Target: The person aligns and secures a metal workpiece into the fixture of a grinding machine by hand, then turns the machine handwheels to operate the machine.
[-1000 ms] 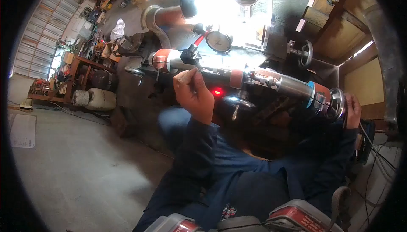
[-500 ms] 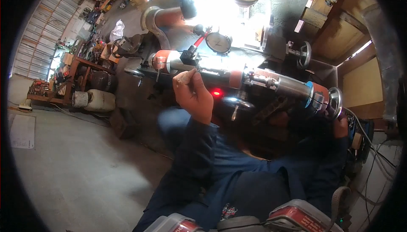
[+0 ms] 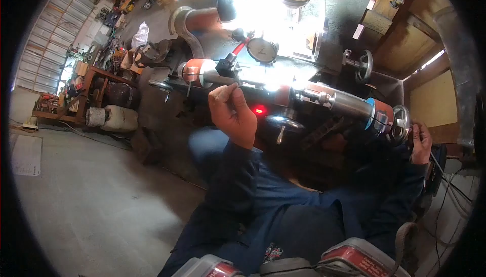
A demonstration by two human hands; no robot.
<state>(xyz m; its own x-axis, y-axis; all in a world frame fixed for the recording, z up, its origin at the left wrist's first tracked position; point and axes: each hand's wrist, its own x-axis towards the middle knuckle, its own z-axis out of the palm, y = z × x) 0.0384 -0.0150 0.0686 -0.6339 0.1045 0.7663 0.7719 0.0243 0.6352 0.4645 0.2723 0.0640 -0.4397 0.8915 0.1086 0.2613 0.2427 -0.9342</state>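
Observation:
My left hand (image 3: pixel 233 115) is raised in front of the machine, thumb and forefinger pinched together at the dark tool block (image 3: pixel 226 68) and the grey bar beside it. Whatever lies between those fingertips is too small to make out. Just above stands a round dial gauge (image 3: pixel 262 50) next to a red arm. At the machine's right end, my right hand (image 3: pixel 420 143) has its fingers curled at the rim of a metal handwheel (image 3: pixel 401 124). Left of that wheel runs a steel cylinder (image 3: pixel 349 104) with an orange-and-blue collar.
A bright lamp (image 3: pixel 225 4) glares over the machine. A smaller handwheel (image 3: pixel 284 122) with a crank handle juts out near my lap, beside a red light (image 3: pixel 259 110). Another handwheel (image 3: pixel 364 66) sits behind at right. Leftward stand a gas cylinder (image 3: pixel 121 119) and a cluttered rack (image 3: pixel 93 90).
My right hand has moved from below the handwheel up and around to its right side. My left hand keeps its pinch and has shifted only slightly.

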